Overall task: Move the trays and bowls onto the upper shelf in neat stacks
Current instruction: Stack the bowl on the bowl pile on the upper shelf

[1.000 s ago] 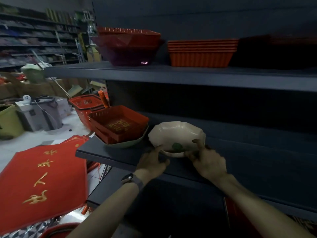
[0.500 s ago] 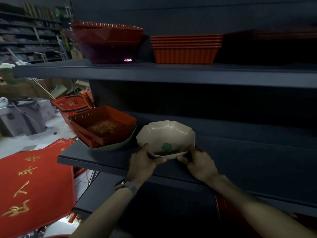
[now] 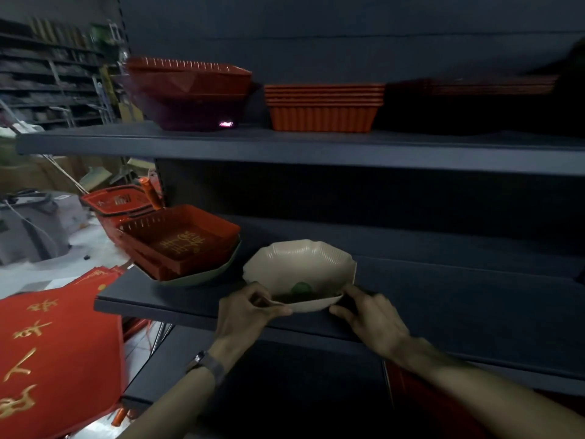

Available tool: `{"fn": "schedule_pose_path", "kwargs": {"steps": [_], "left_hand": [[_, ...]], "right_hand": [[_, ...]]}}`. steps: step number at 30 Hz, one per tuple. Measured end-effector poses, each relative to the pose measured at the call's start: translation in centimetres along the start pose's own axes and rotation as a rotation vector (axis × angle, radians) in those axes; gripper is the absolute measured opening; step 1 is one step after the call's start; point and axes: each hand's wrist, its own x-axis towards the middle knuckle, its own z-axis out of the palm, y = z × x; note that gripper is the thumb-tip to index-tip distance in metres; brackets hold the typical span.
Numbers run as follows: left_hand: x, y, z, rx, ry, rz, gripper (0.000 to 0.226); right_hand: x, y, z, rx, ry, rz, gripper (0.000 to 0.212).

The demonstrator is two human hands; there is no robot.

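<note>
A beige fluted bowl (image 3: 300,264) with a green mark inside sits tilted at the front of the middle shelf (image 3: 443,289). My left hand (image 3: 245,312) pinches its near rim from the left and my right hand (image 3: 368,315) grips the rim from the right. To the left on the same shelf, red trays (image 3: 180,239) are stacked in a pale green bowl (image 3: 202,275). The upper shelf (image 3: 285,147) carries a dark red bowl stack (image 3: 190,93) and a stack of orange ribbed trays (image 3: 323,106).
More dark trays (image 3: 474,99) stand in shadow at the upper shelf's right. Red shopping baskets (image 3: 117,201) sit on the floor behind the shelf's left end. A red mat with gold characters (image 3: 57,359) lies at the lower left. A lower shelf (image 3: 253,391) juts out below my arms.
The view has shifted so the shelves sit further left in frame. Both hands have closed onto the beige bowl's near rim, and the bowl now tips up slightly at the front.
</note>
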Motion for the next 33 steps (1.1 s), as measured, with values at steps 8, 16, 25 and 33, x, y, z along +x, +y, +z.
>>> {"fn": "schedule_pose_path", "kwargs": {"steps": [8, 16, 25, 33], "left_hand": [[-2.2, 2.2, -0.7, -0.052, -0.001, 0.045, 0.034], [-3.5, 6.5, -1.4, -0.090, -0.046, 0.227, 0.036], [-6.1, 11.1, -0.4, -0.134, -0.100, 0.378, 0.036], [-9.7, 16.1, -0.2, -0.191, -0.186, 0.420, 0.036]], "right_hand": [[-3.3, -1.3, -3.2, 0.149, 0.087, 0.043, 0.038], [-6.8, -1.7, -8.0, 0.354, 0.197, 0.093, 0.038], [-11.4, -1.0, -11.9, 0.423, 0.365, 0.204, 0.027], [-16.6, -1.0, -16.5, 0.346, 0.487, 0.170, 0.039]]}}
